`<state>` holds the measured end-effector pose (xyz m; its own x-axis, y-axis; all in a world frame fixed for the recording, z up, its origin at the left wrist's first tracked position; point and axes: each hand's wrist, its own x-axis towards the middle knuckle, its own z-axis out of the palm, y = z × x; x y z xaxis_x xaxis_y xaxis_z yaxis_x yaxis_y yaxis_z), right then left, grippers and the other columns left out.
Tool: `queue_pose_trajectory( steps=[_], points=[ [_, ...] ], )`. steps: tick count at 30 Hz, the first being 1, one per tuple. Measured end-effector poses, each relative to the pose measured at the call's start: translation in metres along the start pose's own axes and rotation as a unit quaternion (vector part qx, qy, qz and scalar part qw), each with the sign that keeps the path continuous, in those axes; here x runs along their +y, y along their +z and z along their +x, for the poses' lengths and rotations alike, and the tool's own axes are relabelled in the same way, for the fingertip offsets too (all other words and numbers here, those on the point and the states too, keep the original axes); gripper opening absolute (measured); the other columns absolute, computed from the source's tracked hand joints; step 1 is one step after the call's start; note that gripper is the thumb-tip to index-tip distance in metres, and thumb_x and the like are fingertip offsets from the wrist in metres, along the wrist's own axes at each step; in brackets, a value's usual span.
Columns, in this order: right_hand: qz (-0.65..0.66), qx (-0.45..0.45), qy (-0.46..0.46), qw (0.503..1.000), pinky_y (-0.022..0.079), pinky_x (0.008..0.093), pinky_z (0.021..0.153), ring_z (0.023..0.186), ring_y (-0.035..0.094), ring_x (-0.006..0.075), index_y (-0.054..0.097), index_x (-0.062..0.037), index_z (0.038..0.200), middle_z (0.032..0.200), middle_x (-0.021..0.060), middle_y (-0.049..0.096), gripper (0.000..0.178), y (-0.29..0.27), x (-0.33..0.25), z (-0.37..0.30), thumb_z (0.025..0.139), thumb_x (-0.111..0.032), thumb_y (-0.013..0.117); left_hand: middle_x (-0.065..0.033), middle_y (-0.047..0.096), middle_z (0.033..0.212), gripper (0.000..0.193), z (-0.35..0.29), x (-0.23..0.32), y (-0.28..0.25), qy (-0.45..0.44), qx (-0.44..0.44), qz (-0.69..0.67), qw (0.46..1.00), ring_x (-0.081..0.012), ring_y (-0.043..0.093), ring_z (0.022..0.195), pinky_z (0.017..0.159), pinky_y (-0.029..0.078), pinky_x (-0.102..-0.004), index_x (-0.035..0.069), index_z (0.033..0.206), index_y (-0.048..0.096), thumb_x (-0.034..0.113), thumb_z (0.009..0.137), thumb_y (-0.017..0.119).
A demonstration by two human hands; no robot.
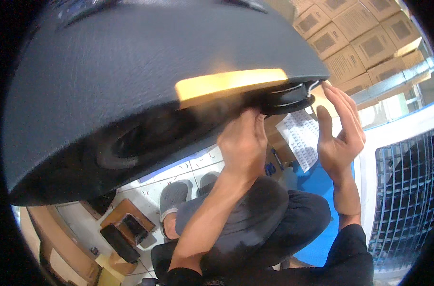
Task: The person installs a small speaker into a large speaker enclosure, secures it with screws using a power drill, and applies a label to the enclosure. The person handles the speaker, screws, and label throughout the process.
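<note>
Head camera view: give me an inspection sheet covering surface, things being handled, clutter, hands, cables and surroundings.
Surface: white tiled floor with scattered dark marks.
Things handled: large dark-grey textured shell with a long yellow strip along its edge.
Clutter: white printed paper sheet; flat brown board with dark objects.
Hands: left hand at the shell's lower edge, fingertips partly hidden; right hand open, fingertips near the shell's end, contact unclear.
Cables: curved black strip with silvery lines near the hands; cannot tell whether it is a cable.
Surroundings: stacked brown cardboard boxes, white-framed metal grid, flat blue surface.
</note>
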<state>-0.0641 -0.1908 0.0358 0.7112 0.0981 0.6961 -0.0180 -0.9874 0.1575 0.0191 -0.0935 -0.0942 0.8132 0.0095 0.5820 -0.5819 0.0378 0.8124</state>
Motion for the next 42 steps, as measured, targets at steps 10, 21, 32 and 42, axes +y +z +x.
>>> queue_pose_trajectory(
  steps=[10, 21, 32, 42],
  points=[
    [0.108, -0.018, 0.106, 0.988, 0.054, 0.0356, 0.088, 0.102, 0.071, 0.0282, 0.068, 0.0002, 0.121, 0.114, 0.0191, 0.071, 0.043, 0.005, -0.008, 0.005, 0.082, -0.011, 0.081, -0.0148, 0.068, 0.071, 0.009, -0.003, -0.005, -0.003, -0.012, -0.011, -0.007, 1.000, -0.0174, 0.067, 0.060, 0.058, 0.051, -0.0289, -0.003, 0.093, 0.067, 0.002, 0.088, 0.073],
    [0.165, -0.009, 0.268, 0.949, 0.055, 0.0358, 0.081, 0.088, 0.072, 0.0275, 0.073, 0.0021, 0.106, 0.096, 0.0188, 0.073, 0.023, 0.024, -0.016, 0.013, 0.089, -0.013, 0.071, -0.0141, 0.068, 0.069, 0.008, -0.005, -0.008, -0.001, -0.007, -0.008, 0.000, 1.000, -0.0158, 0.067, 0.059, 0.056, 0.050, -0.0282, -0.003, 0.093, 0.067, -0.003, 0.085, 0.072],
    [0.072, -0.021, 0.110, 0.991, 0.053, 0.0399, 0.081, 0.088, 0.066, 0.0339, 0.074, 0.0032, 0.096, 0.092, 0.0161, 0.071, 0.016, 0.026, -0.017, 0.022, 0.087, -0.009, 0.070, -0.0142, 0.066, 0.067, 0.009, -0.006, -0.009, 0.000, -0.010, 0.006, -0.012, 1.000, -0.0165, 0.065, 0.057, 0.055, 0.049, -0.0291, -0.002, 0.092, 0.067, -0.002, 0.084, 0.072],
    [0.207, -0.018, 0.316, 0.926, 0.052, 0.0337, 0.074, 0.079, 0.068, 0.0235, 0.074, 0.0050, 0.090, 0.084, 0.0176, 0.071, 0.017, 0.028, -0.025, 0.026, 0.086, -0.012, 0.072, -0.0131, 0.064, 0.065, 0.007, -0.008, -0.009, 0.000, -0.028, -0.008, -0.001, 1.000, -0.0145, 0.063, 0.056, 0.054, 0.049, -0.0289, -0.003, 0.091, 0.067, -0.001, 0.086, 0.071]
  ],
)
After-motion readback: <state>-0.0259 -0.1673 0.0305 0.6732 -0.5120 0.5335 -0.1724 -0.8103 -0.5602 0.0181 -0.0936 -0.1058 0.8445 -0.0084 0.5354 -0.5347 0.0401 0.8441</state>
